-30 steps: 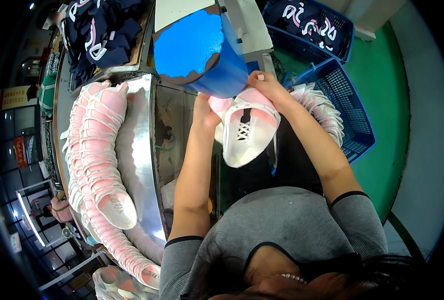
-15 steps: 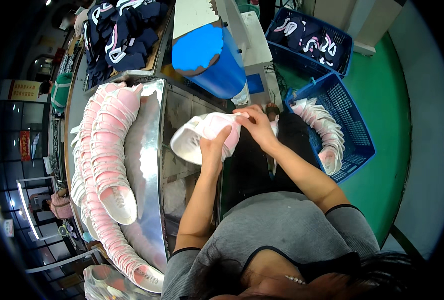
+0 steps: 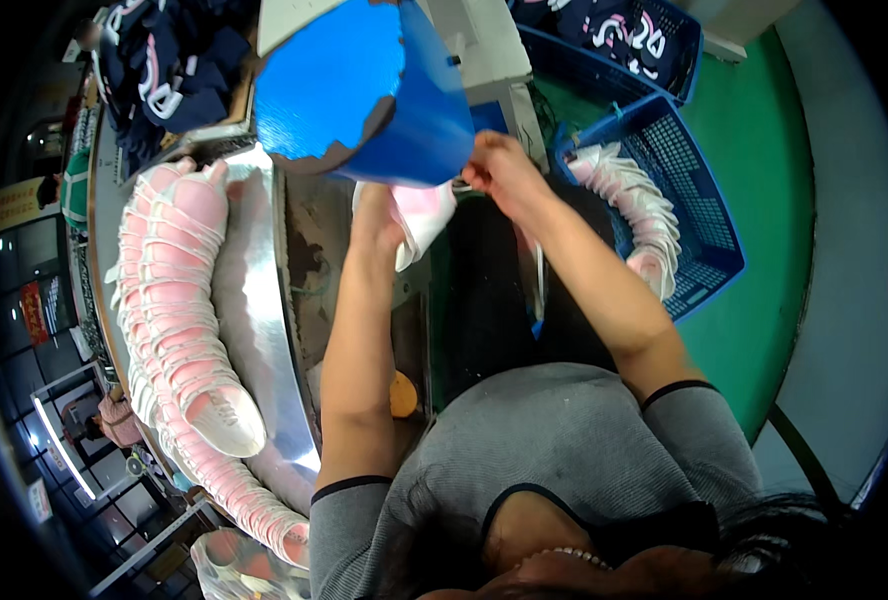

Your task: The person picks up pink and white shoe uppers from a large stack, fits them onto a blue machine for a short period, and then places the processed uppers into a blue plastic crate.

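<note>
A pink and white shoe upper (image 3: pixel 424 215) is in my left hand (image 3: pixel 372 225), with its far part hidden beneath the blue curved cover (image 3: pixel 334 80) of a machine. My left fingers are mostly out of sight behind the upper and under the cover's edge. Just to the right of that edge, my right hand (image 3: pixel 509 172) is closed in a pinch. What its fingertips hold, if anything, is too small to make out. A narrow shiny strip with a blue tip (image 3: pixel 537 290) shows against my dark lap.
Long nested rows of pink and white shoe uppers (image 3: pixel 179 300) lie on the metal-topped table (image 3: pixel 284 360) at left. Blue crates at right hold nested uppers (image 3: pixel 639 215) and navy pieces (image 3: pixel 619 35). More navy pieces (image 3: pixel 179 70) are heaped at the far left.
My left hand has carried the shoe upper forward, partly under the blue cover. My right hand has come off the upper and now sits apart at its right. The whole view has shifted.
</note>
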Demonstrator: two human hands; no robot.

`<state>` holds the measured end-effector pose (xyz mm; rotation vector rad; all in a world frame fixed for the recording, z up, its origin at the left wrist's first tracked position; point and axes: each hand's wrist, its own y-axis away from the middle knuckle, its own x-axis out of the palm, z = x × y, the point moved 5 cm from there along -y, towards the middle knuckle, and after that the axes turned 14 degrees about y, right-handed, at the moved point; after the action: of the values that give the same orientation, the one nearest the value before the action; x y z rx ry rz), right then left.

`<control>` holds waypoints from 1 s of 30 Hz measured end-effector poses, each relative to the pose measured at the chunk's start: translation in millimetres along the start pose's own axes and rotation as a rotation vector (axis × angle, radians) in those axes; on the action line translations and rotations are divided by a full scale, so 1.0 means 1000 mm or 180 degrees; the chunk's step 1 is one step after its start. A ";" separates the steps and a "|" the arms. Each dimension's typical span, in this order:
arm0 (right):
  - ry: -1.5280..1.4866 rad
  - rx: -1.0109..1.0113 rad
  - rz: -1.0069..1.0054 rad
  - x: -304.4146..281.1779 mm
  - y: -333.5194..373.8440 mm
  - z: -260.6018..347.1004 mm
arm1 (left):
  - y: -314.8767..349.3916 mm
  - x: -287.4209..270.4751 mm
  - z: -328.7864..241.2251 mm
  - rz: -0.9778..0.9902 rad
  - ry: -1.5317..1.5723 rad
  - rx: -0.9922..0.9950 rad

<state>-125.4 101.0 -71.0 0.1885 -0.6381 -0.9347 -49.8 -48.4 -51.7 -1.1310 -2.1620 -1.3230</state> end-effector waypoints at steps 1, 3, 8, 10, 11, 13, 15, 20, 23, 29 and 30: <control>0.0000 -0.0031 0.0051 -0.010 -0.009 0.006 | -0.003 -0.002 0.006 0.0053 0.0390 -0.0179; 0.0747 -0.0147 -0.0278 -0.039 -0.030 0.016 | 0.006 0.011 0.006 0.0086 0.0934 -0.0192; 0.5515 0.0540 0.0202 -0.144 -0.073 -0.116 | 0.078 -0.009 0.002 -0.0128 0.1092 0.0256; 0.6070 0.0944 0.0701 -0.131 -0.064 -0.147 | 0.144 -0.031 -0.001 -0.0687 0.0516 0.0635; 0.6303 0.1392 0.0838 -0.110 -0.052 -0.139 | 0.183 -0.032 -0.004 -0.0925 0.0299 0.0842; 0.6260 0.1646 0.1146 -0.105 -0.048 -0.141 | 0.247 -0.012 -0.020 -0.0958 -0.0256 0.1311; 0.6224 0.0987 0.0926 -0.105 -0.046 -0.150 | 0.307 -0.008 -0.035 -0.1285 -0.0695 0.2022; 0.6590 0.0727 0.1312 -0.096 -0.009 -0.177 | 0.409 -0.107 -0.080 -0.2783 -0.0746 0.4062; 0.6812 0.0268 0.2197 -0.101 0.008 -0.244 | 0.433 -0.215 -0.125 -0.3081 -0.0816 0.4500; 0.6955 -0.0085 0.2938 -0.121 0.017 -0.292 | 0.352 -0.292 -0.242 -0.3120 -0.2106 0.5020; 0.6823 -0.0104 0.2608 -0.117 0.019 -0.288 | 0.358 -0.316 -0.248 -0.2975 -0.2193 0.4572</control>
<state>6.2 172.0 -344.5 0.6649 1.2425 0.3582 400.3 -316.5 68.8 0.1339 -3.1623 0.7777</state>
